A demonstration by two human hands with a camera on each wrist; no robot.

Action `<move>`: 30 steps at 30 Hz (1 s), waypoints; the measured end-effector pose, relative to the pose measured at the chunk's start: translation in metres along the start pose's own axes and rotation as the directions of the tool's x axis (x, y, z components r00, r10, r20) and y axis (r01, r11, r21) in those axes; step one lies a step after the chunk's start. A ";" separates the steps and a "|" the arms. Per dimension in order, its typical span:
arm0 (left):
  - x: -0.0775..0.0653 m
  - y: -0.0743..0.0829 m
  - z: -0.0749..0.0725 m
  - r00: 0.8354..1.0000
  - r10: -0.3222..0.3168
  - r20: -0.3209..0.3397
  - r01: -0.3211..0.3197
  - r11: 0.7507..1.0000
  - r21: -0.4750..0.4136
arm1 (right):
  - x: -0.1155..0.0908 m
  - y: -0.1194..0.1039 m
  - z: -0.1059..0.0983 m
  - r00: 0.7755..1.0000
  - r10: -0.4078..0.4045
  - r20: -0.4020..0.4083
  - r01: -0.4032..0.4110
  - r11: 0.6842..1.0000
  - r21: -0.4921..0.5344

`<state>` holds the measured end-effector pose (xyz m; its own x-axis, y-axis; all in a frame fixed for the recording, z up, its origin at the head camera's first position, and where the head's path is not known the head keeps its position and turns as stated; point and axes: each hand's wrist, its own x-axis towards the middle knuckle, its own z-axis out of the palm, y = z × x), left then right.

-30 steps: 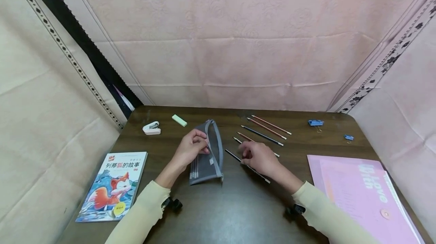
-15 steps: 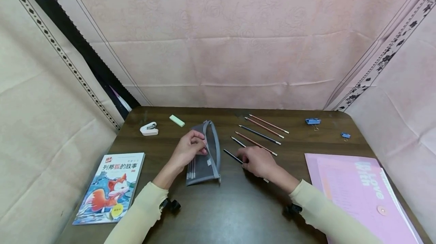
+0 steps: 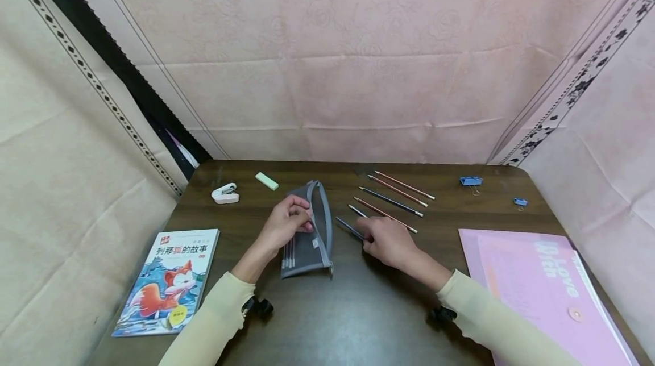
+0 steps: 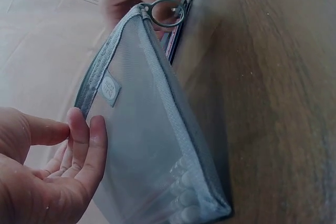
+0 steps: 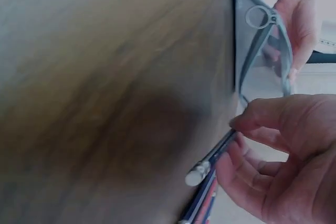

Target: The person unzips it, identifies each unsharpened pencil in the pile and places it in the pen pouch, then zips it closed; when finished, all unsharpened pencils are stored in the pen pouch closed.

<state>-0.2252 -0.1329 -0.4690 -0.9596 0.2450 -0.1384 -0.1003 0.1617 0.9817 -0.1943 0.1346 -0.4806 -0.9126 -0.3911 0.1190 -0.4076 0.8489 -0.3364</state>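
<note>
My left hand [image 3: 286, 221] pinches the open rim of a grey mesh pencil pouch [image 4: 142, 129] between thumb and fingers. The zip is undone, with a ring pull at its end, and several pale rod ends show through the mesh. To the right, my right hand [image 3: 386, 241] pinches a dark pencil [image 5: 212, 156] near its middle; its white eraser end points toward the right wrist camera. Beyond that hand, another dark pencil [image 3: 357, 210] is partly covered by the fingers. Further back lie a reddish pencil [image 3: 386, 215], a dark blue pencil [image 3: 391, 201] and two more reddish pencils [image 3: 401, 190].
At the back left are a pale green block [image 3: 266, 181] and a small white stapler-like item [image 3: 225, 193]. A fox storybook [image 3: 169, 292] lies at the left. Two blue binder clips [image 3: 471, 181] sit at the back right, behind a pink folder [image 3: 542, 292].
My right hand has come down onto the nearest pencil and taken hold of it; the pencil's angle has shifted and its eraser end is now hidden in the head view. My left hand stays on the pouch.
</note>
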 end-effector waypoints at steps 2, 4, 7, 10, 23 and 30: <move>0.000 0.001 -0.001 1.000 0.000 -0.004 0.000 1.000 0.002 | 0.003 -0.003 -0.003 0.999 -0.012 -0.040 0.013 0.999 0.033; 0.000 0.002 -0.002 1.000 -0.001 -0.008 0.001 1.000 0.001 | 0.007 -0.006 -0.006 0.996 -0.022 -0.084 0.029 0.997 0.073; 0.000 0.003 -0.002 1.000 0.004 -0.013 -0.004 1.000 -0.017 | 0.012 -0.010 -0.012 0.988 -0.041 -0.148 0.059 0.991 0.120; -0.001 0.004 -0.001 1.000 0.007 -0.017 -0.007 0.999 -0.038 | 0.016 -0.013 -0.018 0.981 -0.048 -0.191 0.089 0.973 0.213; 0.000 0.006 0.003 1.000 -0.019 0.010 0.020 0.999 -0.034 | 0.028 -0.039 -0.026 0.969 0.097 -0.229 0.090 0.721 0.687; -0.012 0.027 0.003 0.999 -0.036 0.039 0.037 0.999 -0.034 | 0.025 -0.069 -0.032 0.969 0.146 -0.197 0.081 0.569 0.818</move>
<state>-0.2158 -0.1282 -0.4415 -0.9446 0.2758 -0.1782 -0.1445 0.1382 0.9798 -0.1900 0.0773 -0.4248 -0.9503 -0.1852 0.2503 -0.2805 0.1607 -0.9463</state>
